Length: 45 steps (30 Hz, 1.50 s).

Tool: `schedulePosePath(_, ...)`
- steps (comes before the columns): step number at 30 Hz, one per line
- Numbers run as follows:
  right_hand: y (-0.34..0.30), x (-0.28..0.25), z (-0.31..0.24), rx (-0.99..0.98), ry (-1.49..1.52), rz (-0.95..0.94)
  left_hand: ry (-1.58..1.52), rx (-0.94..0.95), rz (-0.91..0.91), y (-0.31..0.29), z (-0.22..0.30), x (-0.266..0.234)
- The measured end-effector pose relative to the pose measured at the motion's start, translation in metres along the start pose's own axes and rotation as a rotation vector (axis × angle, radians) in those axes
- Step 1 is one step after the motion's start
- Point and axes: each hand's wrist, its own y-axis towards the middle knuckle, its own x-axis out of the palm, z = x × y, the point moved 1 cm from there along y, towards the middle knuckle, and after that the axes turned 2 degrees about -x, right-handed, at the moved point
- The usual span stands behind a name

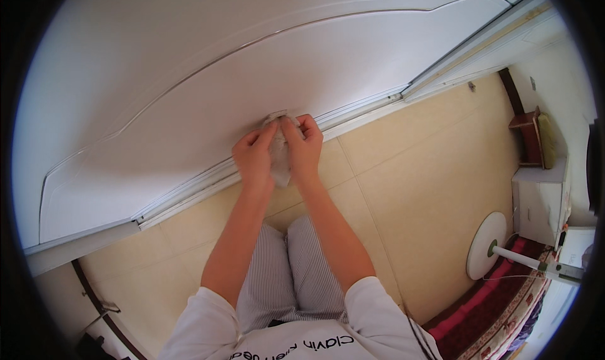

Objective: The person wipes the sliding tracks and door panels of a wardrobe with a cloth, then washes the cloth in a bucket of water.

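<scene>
So, the grey cloth point(281, 152) is bunched between both hands at the low edge of the white panel point(189, 127), with a loose tail hanging toward the person. Left hand point(254, 147) pinches its upper part between thumb and bent fingers; right hand point(305, 145) mirrors that, fingers curled round the far side. Thumbs sit close together at the top; left fingertips are mostly hidden, so can't tell how hard they press. Whether the cloth's top edge touches the panel or sits just off it, can't tell either. For good handling: keep both pinches level so the fold stays even, tuck the tail in before it drags, and spread the load over finger pads rather than nails, since the panel's glossy face probably marks easily. Watch the white track point(195, 193) just below: its ridges look likely to snag loose cloth or catch a knuckle. Up the panel, the thin curved trim point(277, 31) is well apart from the hands. Striped trouser legs point(272, 272) are over the tiled floor point(403, 171), with a round-based stand point(486, 245) well off to the right.
</scene>
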Motion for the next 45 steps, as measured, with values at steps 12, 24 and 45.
schedulePosePath(12, -0.010, 0.010, -0.004, -0.104, -0.066, 0.014, -0.094, 0.022, 0.023, -0.010, 0.007, -0.007)
schedulePosePath(24, -0.038, 0.028, -0.026, -0.131, 0.122, -0.093, -0.058, 0.241, -0.086, -0.016, 0.023, -0.018)
schedulePosePath(45, -0.062, 0.053, -0.048, -0.243, -0.044, 0.032, 0.177, 0.265, -0.422, -0.033, 0.060, -0.069)
